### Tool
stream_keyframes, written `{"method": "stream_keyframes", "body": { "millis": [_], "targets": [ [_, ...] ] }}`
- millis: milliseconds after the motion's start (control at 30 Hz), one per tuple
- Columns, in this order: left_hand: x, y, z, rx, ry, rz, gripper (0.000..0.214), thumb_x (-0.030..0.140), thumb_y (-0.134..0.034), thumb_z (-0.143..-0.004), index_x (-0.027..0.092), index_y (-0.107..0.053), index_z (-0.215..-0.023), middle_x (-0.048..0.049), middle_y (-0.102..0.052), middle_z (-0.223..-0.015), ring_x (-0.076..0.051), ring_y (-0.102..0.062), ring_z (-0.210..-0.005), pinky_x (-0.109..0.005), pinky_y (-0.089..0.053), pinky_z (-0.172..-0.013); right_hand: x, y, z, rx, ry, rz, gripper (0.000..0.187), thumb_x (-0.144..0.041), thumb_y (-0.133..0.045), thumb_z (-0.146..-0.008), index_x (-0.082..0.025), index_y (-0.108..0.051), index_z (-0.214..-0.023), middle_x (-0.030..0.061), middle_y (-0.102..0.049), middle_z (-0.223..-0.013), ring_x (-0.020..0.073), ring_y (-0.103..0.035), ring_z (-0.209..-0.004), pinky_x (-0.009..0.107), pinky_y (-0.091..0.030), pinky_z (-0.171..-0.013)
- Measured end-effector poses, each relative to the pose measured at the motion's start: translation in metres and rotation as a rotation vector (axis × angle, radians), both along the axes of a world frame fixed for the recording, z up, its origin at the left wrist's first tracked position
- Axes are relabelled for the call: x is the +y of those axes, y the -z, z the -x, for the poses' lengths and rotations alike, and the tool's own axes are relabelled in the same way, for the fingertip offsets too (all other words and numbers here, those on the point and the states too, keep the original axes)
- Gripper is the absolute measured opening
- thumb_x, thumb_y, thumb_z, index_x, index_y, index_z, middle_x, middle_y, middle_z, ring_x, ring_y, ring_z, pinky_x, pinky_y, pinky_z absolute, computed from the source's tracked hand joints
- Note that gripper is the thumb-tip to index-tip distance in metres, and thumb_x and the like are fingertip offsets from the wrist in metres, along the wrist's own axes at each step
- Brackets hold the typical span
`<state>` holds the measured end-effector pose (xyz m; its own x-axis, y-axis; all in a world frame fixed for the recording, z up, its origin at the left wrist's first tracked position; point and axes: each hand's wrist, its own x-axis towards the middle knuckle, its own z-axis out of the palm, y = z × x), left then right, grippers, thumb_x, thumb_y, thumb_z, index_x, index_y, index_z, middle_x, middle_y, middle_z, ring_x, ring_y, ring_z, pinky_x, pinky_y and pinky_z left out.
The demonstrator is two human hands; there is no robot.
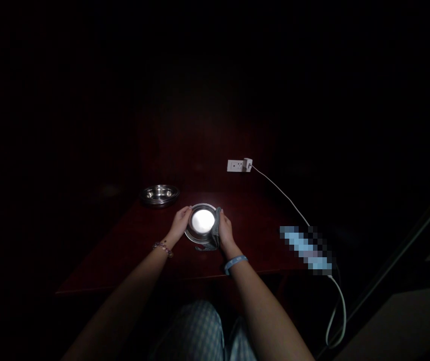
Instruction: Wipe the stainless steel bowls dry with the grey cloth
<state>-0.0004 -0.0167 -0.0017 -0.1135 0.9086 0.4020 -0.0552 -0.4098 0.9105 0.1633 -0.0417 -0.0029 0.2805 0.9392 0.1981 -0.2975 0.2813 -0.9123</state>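
A shiny steel plate [201, 220] lies on a dark red table [132, 250], its middle glaring white under the light. My left hand [180, 223] grips the plate's left rim with curled fingers. At the plate's right rim my right hand [225, 231] presses a grey cloth [215, 234] against the metal. A beaded bracelet sits on my left wrist and a light blue band on my right wrist.
A second steel dish [159, 194] stands behind and to the left of the plate. A white socket strip with a plug [239, 165] lies further back, its white cable [286, 198] running to the table's right edge and down. The surroundings are dark.
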Motion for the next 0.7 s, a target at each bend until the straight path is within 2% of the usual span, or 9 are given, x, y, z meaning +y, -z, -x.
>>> {"method": "stream_keyframes", "body": {
  "millis": [133,267,367,433,500,567,700],
  "targets": [
    [0.001,0.001,0.002,0.002,0.003,0.013,0.034,0.051,-0.066,-0.089,0.025,-0.057,-0.069,0.0015,-0.052,-0.063,-0.019,-0.049,-0.064,-0.031,-0.042,-0.063,-0.001,-0.004,-0.002,0.023,0.030,0.083,0.057,-0.075,-0.068,-0.087,-0.020,-0.073,-0.078,0.0067,-0.078,-0.074,0.0230,-0.073,-0.079,0.032,-0.059,-0.079],
    [0.002,0.003,0.005,-0.008,0.002,0.002,0.036,0.055,-0.067,-0.088,0.026,-0.055,-0.069,0.0020,-0.050,-0.062,-0.019,-0.048,-0.062,-0.031,-0.042,-0.062,-0.010,-0.004,-0.002,-0.032,0.044,0.087,0.052,-0.071,-0.066,-0.091,-0.020,-0.078,-0.090,0.0092,-0.083,-0.095,0.0261,-0.075,-0.104,0.033,-0.057,-0.097],
    [0.002,0.003,0.006,-0.045,-0.016,-0.002,0.035,0.055,-0.067,-0.088,0.026,-0.058,-0.070,0.0007,-0.056,-0.063,-0.020,-0.053,-0.063,-0.032,-0.045,-0.062,-0.017,-0.003,0.002,-0.118,0.037,0.089,0.052,-0.065,-0.077,-0.086,-0.021,-0.079,-0.114,0.0105,-0.083,-0.121,0.0261,-0.073,-0.120,0.034,-0.054,-0.107],
    [0.002,0.002,0.005,-0.072,-0.028,0.020,0.033,0.052,-0.066,-0.090,0.026,-0.059,-0.071,0.0005,-0.058,-0.063,-0.020,-0.056,-0.062,-0.032,-0.047,-0.062,-0.021,-0.004,0.005,-0.164,0.045,0.092,0.066,-0.060,-0.087,-0.078,-0.021,-0.074,-0.129,0.0121,-0.079,-0.134,0.0263,-0.072,-0.127,0.034,-0.051,-0.112],
    [0.001,0.000,0.005,-0.093,-0.035,0.056,0.031,0.048,-0.065,-0.092,0.024,-0.062,-0.072,-0.0003,-0.063,-0.064,-0.020,-0.059,-0.063,-0.032,-0.050,-0.062,-0.023,-0.005,0.008,-0.208,0.070,0.098,0.078,-0.057,-0.093,-0.071,-0.020,-0.070,-0.136,0.0138,-0.077,-0.140,0.0276,-0.070,-0.132,0.036,-0.049,-0.116],
    [0.001,-0.001,0.004,-0.113,-0.037,0.086,0.029,0.044,-0.065,-0.093,0.023,-0.066,-0.074,-0.0018,-0.069,-0.069,-0.021,-0.064,-0.066,-0.033,-0.054,-0.065,-0.024,-0.005,0.008,-0.254,0.084,0.094,0.077,-0.056,-0.093,-0.072,-0.020,-0.070,-0.135,0.0144,-0.076,-0.141,0.0287,-0.069,-0.133,0.038,-0.048,-0.118],
    [0.003,0.001,0.004,-0.167,-0.040,0.117,0.028,0.046,-0.067,-0.093,0.022,-0.070,-0.079,-0.0037,-0.075,-0.075,-0.023,-0.070,-0.074,-0.034,-0.057,-0.071,-0.023,-0.004,0.004,-0.261,0.075,0.046,0.058,-0.051,-0.088,-0.077,-0.021,-0.074,-0.125,0.0131,-0.079,-0.135,0.0283,-0.070,-0.129,0.038,-0.048,-0.116]
  ]
}}
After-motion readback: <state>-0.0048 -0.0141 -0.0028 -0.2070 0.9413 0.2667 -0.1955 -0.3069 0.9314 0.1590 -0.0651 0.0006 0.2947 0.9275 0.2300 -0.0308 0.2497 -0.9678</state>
